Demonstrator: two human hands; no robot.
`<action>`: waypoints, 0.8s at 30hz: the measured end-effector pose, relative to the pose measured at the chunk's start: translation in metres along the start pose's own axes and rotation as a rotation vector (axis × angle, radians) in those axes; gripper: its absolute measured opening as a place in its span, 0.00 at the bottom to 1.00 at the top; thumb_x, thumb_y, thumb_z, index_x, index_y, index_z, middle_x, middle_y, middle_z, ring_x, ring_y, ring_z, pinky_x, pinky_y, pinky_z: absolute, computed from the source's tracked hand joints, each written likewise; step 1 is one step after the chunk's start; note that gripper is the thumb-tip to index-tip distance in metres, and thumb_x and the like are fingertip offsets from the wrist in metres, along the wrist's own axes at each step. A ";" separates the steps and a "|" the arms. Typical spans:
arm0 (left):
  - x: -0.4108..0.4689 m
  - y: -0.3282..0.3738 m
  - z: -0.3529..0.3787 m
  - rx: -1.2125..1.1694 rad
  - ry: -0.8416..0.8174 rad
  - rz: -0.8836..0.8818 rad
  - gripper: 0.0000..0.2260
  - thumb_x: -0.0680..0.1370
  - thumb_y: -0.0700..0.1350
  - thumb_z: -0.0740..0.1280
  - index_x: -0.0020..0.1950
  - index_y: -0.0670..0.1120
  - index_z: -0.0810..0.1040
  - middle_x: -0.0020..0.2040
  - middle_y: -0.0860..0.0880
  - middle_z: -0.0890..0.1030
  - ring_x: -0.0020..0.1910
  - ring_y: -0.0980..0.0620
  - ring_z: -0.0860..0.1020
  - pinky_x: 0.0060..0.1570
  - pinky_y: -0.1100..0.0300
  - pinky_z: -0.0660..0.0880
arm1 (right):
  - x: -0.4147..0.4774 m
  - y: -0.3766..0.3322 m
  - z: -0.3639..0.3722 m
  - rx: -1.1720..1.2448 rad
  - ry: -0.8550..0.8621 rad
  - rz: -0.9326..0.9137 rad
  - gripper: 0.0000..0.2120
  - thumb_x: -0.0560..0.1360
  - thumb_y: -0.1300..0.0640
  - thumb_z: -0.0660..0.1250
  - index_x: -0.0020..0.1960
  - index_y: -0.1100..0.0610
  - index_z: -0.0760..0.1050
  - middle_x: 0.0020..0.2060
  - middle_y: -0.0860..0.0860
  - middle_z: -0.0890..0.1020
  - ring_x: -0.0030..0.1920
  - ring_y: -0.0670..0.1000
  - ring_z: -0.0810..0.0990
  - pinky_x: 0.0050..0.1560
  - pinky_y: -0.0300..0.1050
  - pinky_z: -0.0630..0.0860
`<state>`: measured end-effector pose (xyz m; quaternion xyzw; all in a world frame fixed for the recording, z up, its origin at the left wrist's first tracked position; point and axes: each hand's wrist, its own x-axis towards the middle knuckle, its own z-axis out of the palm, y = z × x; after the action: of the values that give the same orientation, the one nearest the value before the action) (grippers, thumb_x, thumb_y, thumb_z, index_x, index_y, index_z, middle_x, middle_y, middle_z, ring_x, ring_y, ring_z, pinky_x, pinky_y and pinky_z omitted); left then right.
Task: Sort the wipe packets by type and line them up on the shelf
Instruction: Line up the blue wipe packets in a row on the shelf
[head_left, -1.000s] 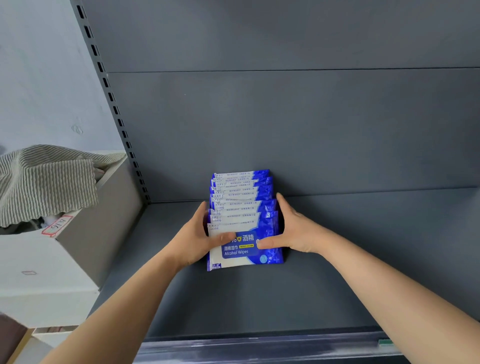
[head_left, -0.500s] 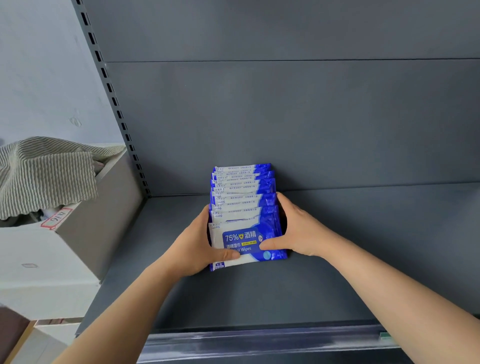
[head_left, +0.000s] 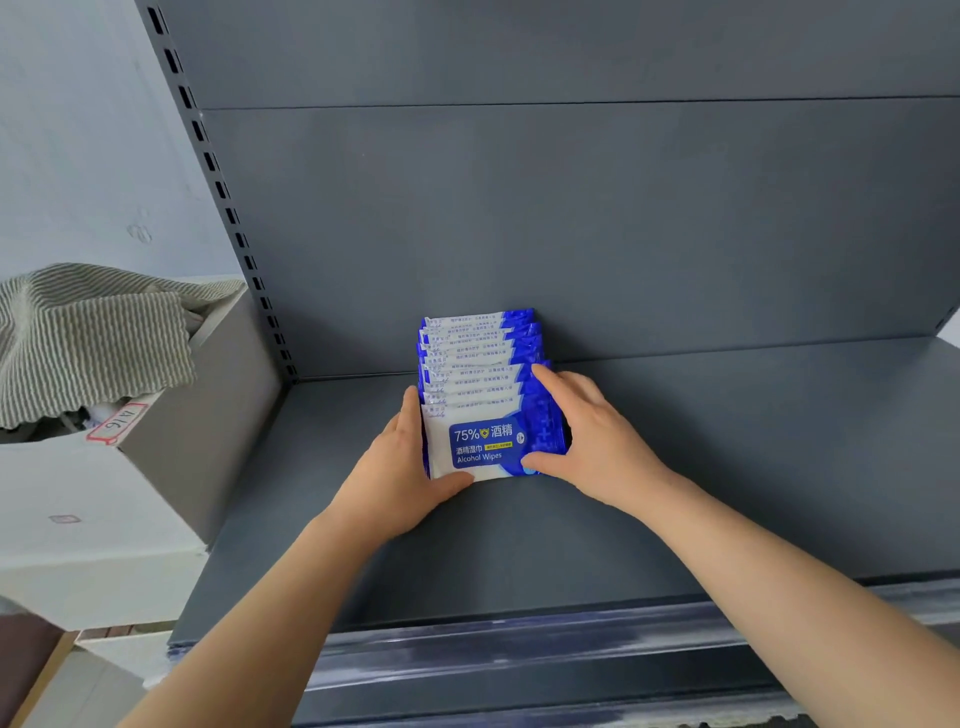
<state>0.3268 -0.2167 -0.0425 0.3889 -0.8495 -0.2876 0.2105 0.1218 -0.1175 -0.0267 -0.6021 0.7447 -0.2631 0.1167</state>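
Observation:
A row of several blue-and-white alcohol wipe packets (head_left: 480, 364) stands upright on the dark grey shelf (head_left: 753, 467), running from the back panel toward me. The front packet (head_left: 480, 444) shows its "75% Alcohol Wipes" label in full. My left hand (head_left: 400, 467) presses flat against the row's left side, with its thumb along the front packet's bottom edge. My right hand (head_left: 592, 441) lies along the right side, fingers straight, thumb touching the front packet's lower right corner.
A cardboard box (head_left: 197, 415) draped with a striped grey-green cloth (head_left: 88, 338) sits just left of the shelf. A slotted upright (head_left: 228, 208) marks the shelf's left end. A clear price rail (head_left: 519, 644) runs along the front edge.
My left thumb slid from the middle of the front packet's label down to its bottom edge, uncovering the label. Both hands stay against the row's sides.

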 end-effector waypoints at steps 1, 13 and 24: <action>0.000 0.000 -0.001 0.012 -0.004 0.001 0.36 0.69 0.54 0.75 0.70 0.54 0.58 0.62 0.56 0.75 0.57 0.54 0.76 0.53 0.57 0.75 | -0.001 -0.001 0.000 -0.010 -0.007 0.003 0.46 0.69 0.48 0.74 0.77 0.45 0.49 0.71 0.46 0.59 0.65 0.50 0.70 0.59 0.52 0.75; -0.006 0.032 0.005 0.469 0.370 0.179 0.30 0.71 0.52 0.74 0.69 0.41 0.71 0.68 0.41 0.73 0.65 0.39 0.71 0.64 0.45 0.68 | -0.032 -0.005 -0.028 -0.228 0.120 -0.002 0.32 0.77 0.46 0.65 0.76 0.54 0.58 0.76 0.48 0.58 0.73 0.48 0.61 0.70 0.40 0.58; -0.001 0.189 0.126 0.393 0.165 0.639 0.09 0.70 0.47 0.72 0.48 0.44 0.83 0.42 0.48 0.84 0.39 0.42 0.81 0.40 0.53 0.76 | -0.146 0.087 -0.118 -0.393 0.265 0.223 0.21 0.79 0.51 0.63 0.70 0.55 0.71 0.69 0.49 0.73 0.68 0.51 0.72 0.64 0.43 0.68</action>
<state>0.1522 -0.0743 -0.0139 0.1592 -0.9471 -0.0069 0.2786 0.0280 0.0639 0.0044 -0.4879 0.8520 -0.1754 -0.0728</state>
